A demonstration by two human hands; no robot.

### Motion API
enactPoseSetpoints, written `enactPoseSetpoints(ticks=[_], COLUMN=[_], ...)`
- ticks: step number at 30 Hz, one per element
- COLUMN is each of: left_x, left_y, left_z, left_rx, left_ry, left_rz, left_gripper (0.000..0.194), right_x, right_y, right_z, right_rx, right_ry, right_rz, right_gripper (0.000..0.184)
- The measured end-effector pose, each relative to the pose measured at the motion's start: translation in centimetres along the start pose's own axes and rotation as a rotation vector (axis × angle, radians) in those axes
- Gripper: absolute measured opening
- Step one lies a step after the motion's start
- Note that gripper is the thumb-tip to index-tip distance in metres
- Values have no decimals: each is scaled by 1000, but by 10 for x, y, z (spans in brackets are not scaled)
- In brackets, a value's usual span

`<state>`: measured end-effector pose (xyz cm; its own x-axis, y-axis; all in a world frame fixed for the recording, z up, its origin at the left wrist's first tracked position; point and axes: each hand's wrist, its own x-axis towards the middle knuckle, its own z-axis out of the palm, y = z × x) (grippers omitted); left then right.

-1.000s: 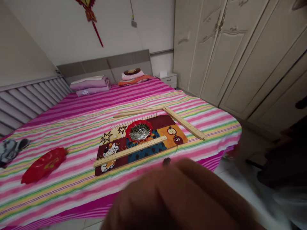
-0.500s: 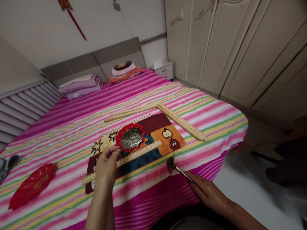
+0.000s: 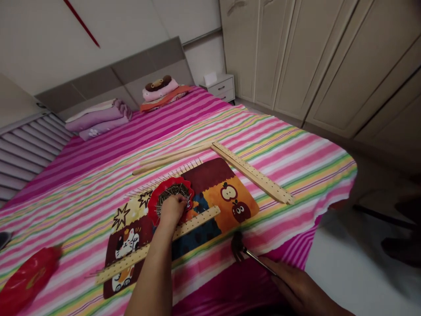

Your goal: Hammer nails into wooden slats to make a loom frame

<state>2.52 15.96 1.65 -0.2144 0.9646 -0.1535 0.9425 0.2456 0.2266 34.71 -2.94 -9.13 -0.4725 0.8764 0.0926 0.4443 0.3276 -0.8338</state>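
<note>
My left hand (image 3: pixel 173 208) reaches into a red scalloped bowl (image 3: pixel 154 199) full of loose nails (image 3: pixel 176 188). Its fingers are bent together over the pile, and what lies between them is hidden. Held by its handle in my right hand (image 3: pixel 292 281) is a hammer (image 3: pixel 237 243), its dark head slightly blurred at the front of the bed. Under my left forearm runs a perforated wooden strip (image 3: pixel 200 218) with some nails at its left end. The strip and the bowl rest on a patterned mat (image 3: pixel 226 171).
Behind the bowl lies another strip (image 3: pixel 196 164) with a row of nails standing in it. More wooden strips (image 3: pixel 255 173) form a corner at the back right. A red plastic bag (image 3: pixel 31 274) lies at left on the striped bed (image 3: pixel 279 136). Folded bedding (image 3: pixel 101 118) sits near the headboard.
My left hand has moved from beside the bowl, over the strip, into the nails. The hammer stays in my right hand. The view has shifted slightly.
</note>
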Motion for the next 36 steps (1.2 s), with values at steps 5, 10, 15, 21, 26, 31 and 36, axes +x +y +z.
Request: enactPoseSetpoints(ticks=[5,10,15,21,26,31,36], left_x=[1,-2,-6,-14,-26,-51,-81], left_y=[-5,-10,-19,-35,-37,-24,11], left_z=[-3,-4,-10,-16,-28,-41,-29], left_rx=[-5,-34,-191,-778,-1163,-1385,-1401], left_ry=[-61,-57,-8,20,26,-12,-39], left_rz=[49,108,26,-39,-166,-181,-173], left_gripper=[16,11,11,38,48,41,42], right_x=[2,4,1,0,-1,-2,-1], right_y=[1,-7,-6,-9,-9,-8,-11], right_z=[-1,-6,-4,-3,0,2,0], right_rx=[-8,8,-24,-45,-70,-83,-97], right_ry=[-36,-71,-40,-27,-16,-1,-27], right_rz=[14,25,40,26,53,67,29], right_gripper=[47,49,48,50,46,43,47])
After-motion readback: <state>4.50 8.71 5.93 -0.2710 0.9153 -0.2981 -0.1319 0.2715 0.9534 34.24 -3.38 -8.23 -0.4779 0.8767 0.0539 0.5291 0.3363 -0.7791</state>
